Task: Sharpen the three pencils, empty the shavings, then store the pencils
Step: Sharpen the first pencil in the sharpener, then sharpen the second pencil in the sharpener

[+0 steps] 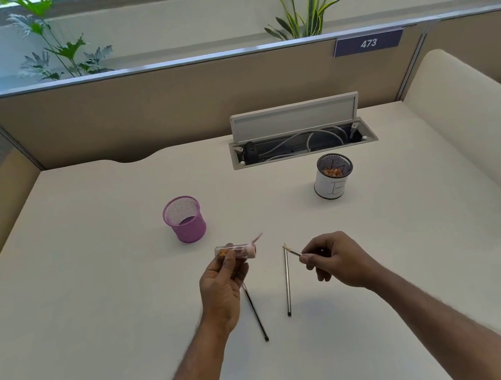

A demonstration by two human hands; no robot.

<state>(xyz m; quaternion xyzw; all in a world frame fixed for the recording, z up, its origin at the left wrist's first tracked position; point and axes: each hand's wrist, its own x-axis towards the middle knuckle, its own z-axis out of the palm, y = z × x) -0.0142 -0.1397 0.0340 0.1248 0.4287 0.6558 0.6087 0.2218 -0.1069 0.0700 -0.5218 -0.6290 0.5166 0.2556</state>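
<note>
- The left hand (224, 292) gripped a clear tube-shaped sharpener (235, 251) with a pink end, held level above the worktop (98, 305), orange shavings showing inside it
- A blurred pink piece stuck out from the sharpener's pink end; what it was could not be told
- The right hand (336, 259) was closed, pinching a short pencil (293, 251) near its sharpened tip, which pointed left toward the sharpener without touching it
- A second pencil (287, 284) lay on the worktop between the two hands, its point away from the near edge
- A third pencil (255, 312) lay slantwise below the left hand, its upper part hidden by that hand
- A purple mesh cup (184, 219) stood near the middle of the worktop, beyond the left hand
- A white-sided mesh cup (334, 180) with shavings inside stood further right, just before the open cable tray (303, 144) at the far edge
</note>
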